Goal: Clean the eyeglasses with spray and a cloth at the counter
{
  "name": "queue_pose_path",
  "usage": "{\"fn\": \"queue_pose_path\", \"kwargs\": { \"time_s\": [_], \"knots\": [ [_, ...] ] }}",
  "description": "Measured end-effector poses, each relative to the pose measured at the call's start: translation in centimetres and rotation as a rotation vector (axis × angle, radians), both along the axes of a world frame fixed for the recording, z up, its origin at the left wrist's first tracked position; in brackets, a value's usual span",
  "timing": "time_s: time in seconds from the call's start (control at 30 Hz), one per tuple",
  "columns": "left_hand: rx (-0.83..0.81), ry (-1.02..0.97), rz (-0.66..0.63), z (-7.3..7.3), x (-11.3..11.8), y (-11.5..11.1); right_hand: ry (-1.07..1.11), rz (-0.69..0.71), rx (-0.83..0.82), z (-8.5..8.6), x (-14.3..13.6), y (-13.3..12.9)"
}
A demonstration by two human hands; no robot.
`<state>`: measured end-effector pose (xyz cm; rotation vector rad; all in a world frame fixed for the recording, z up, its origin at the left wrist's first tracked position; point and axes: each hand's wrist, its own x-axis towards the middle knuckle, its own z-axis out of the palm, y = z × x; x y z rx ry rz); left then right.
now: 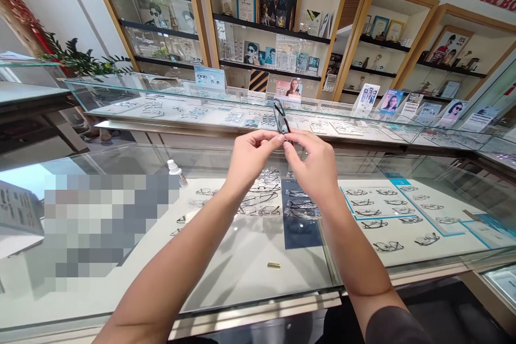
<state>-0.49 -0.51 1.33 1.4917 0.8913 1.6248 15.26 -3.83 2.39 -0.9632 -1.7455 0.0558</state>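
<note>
A: What do we find at our far left?

B: A white printed card stands at that end of our glass counter. Farther back, a leafy green plant sits near the far display case. Then comes a white bottle with a white cap, close to the counter's far edge.

A: And our left hand?

B: We have it raised over the counter, thumb and index finger pinched at the lower end of a pair of dark-rimmed eyeglasses.

A: So where are those, exactly?

B: In the air between our two hands, turned on end and tilted, with the far display case behind them. Nearer to us and lower down lies a small gold-coloured bar; we can't tell whether it's on the glass or under it.

A: What about our right hand?

B: Its thumb and index finger grasp the eyeglasses too, fingertips almost against the left ones. We can't make out which part each hand grips. Below is a navy pad bearing wrapped spectacles.

A: And farther right?

B: Rows of display frames, several bordered by blue strips.
</note>
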Motion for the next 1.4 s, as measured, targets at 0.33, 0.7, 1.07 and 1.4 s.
{"fn": "queue_pose_path", "kwargs": {
  "time_s": [0.33,0.7,1.07,1.4],
  "knots": [
    [-0.062,0.631,-0.022,-0.7,0.2,1.0,0.396,0.046,-0.245,-4.8,9.4,3.9],
    [-0.145,1.406,-0.164,-4.2,8.9,8.0,0.533,-0.26,-0.266,-13.8,15.3,10.8],
    [-0.126,1.644,-0.207,-9.2,12.4,12.7,0.453,-0.289,-0.327,-14.7,15.9,12.1],
    [-0.146,1.724,-0.21,-10.0,12.6,13.8,0.495,-0.301,-0.346,-15.4,15.5,13.0]
  ]
}}
